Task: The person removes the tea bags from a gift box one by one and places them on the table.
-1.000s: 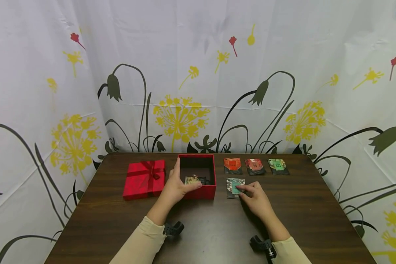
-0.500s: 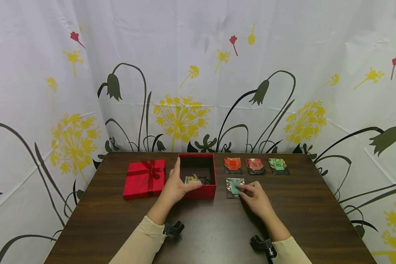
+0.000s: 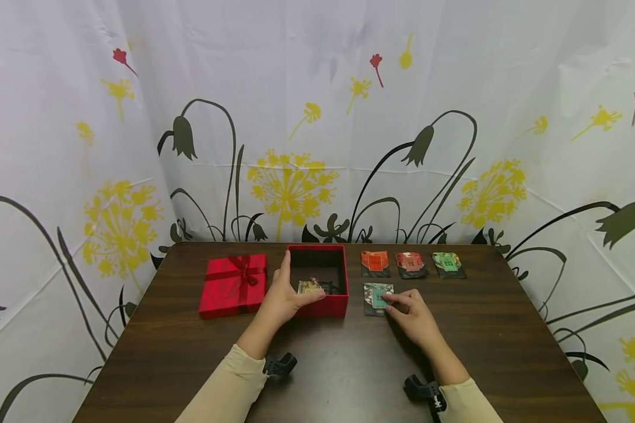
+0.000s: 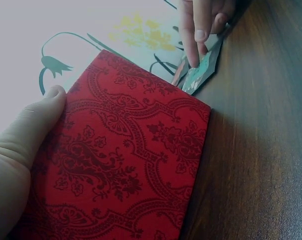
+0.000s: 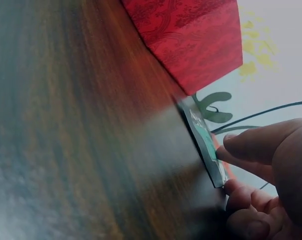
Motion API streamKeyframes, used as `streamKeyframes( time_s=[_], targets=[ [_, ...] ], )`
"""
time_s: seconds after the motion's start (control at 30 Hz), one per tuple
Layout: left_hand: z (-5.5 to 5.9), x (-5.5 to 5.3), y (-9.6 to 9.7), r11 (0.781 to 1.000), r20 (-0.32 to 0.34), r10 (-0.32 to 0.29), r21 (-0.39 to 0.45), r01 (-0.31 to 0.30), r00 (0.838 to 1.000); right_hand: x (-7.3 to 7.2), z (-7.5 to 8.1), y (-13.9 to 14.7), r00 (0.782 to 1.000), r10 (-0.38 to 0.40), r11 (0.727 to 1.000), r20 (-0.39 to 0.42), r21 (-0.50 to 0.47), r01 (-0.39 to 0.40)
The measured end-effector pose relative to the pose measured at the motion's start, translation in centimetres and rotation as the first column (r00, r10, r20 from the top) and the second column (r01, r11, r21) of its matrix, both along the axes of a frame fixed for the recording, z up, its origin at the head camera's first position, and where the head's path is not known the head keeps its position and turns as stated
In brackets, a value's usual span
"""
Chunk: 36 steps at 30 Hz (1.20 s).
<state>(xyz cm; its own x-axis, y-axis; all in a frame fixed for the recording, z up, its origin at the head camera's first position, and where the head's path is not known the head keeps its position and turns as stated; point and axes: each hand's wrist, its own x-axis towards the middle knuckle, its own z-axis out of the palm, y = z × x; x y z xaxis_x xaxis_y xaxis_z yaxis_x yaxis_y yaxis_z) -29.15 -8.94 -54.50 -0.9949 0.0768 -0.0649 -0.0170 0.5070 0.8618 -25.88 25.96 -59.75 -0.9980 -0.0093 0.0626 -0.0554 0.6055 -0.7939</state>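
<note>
My left hand (image 3: 284,299) holds a red patterned gift box (image 3: 320,306) at its front left corner. The thumb lies along the front rim and the fingers reach up the left wall; most of them are hidden in the left wrist view. Inside the box, near the front, sits a yellowish printed packet (image 3: 309,286). On the table to the right lies a dark packet with a teal label (image 3: 374,310). My right hand (image 3: 415,320) touches its right side with the fingertips, the index finger extended onto the label.
A red lid with a ribbon bow (image 3: 227,291) lies left of the box. Behind the teal packet, an orange packet (image 3: 374,264), a red one (image 3: 410,265) and a green one (image 3: 448,265) form a row. A floral curtain (image 3: 317,88) hangs behind the dark wooden table (image 3: 328,376).
</note>
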Motion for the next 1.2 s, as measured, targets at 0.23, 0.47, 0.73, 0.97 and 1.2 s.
streamKeyframes(
  time_s=[0.23,0.47,0.73,0.97,1.2],
  targets=[
    [0.2,-0.1,-0.2,1.0,0.003,-0.001,-0.001,0.001,1.0,-0.1,0.1,-0.1,1.0,-0.007,0.999,0.009,-0.042,0.007],
    [0.0,0.0,-0.2,1.0,0.002,0.006,0.007,-0.006,1.0,-0.1,0.1,0.0,0.997,-0.037,0.989,0.06,-0.141,0.045],
    [-0.2,-0.1,0.2,1.0,0.011,0.001,0.022,-0.001,1.0,-0.1,2.2,-0.5,0.986,-0.093,0.937,0.14,-0.323,0.134],
    [0.1,-0.2,0.2,1.0,0.009,0.008,0.021,-0.008,1.0,-0.5,7.1,-2.1,0.993,0.014,0.916,0.121,-0.399,0.036],
    [0.0,0.0,0.1,1.0,0.009,0.011,0.018,-0.011,1.0,-1.7,11.5,-4.3,0.987,0.155,0.86,0.05,-0.498,-0.11]
  ],
)
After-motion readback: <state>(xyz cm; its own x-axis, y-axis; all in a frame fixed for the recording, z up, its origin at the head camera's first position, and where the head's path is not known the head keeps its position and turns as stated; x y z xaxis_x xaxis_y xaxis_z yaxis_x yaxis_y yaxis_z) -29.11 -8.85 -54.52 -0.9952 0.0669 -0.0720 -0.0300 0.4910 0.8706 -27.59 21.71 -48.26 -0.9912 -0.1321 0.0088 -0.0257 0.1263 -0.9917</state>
